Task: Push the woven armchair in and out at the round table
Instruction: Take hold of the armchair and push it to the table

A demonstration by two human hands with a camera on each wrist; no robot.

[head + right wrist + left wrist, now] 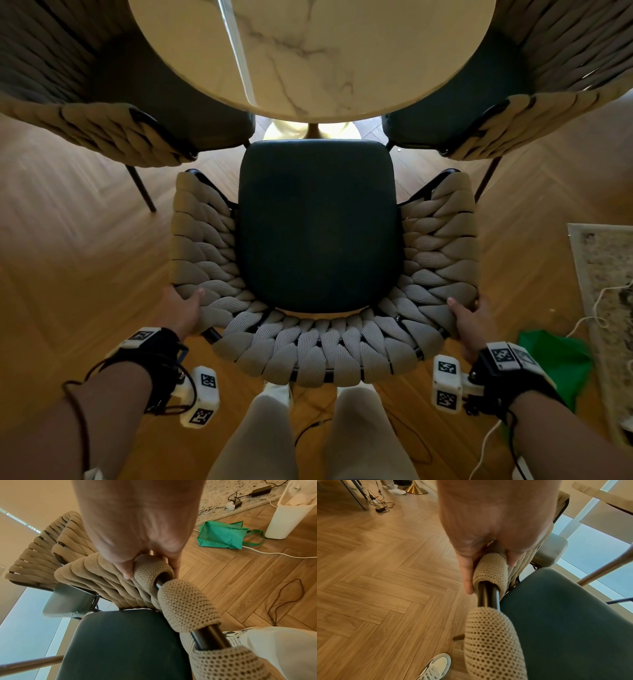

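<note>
The woven armchair (318, 349), beige braided back around a dark seat cushion (318, 226), stands just short of the round marble table (308, 58); the cushion's front edge is near the table rim. My left hand (181, 308) grips the back rim at its left corner, thumb on the inside. In the left wrist view my left hand (488, 555) wraps a woven strap (491, 569) over the metal frame. My right hand (471, 318) grips the rim's right corner. The right wrist view has my right hand (150, 563) curled round a strap (150, 568).
Two more woven armchairs (102, 120) (534, 113) flank the table left and right, close to this chair's arms. A green bag (555, 359), cables and a rug (606, 291) lie on the herringbone floor at right. My legs (308, 435) stand right behind the chair.
</note>
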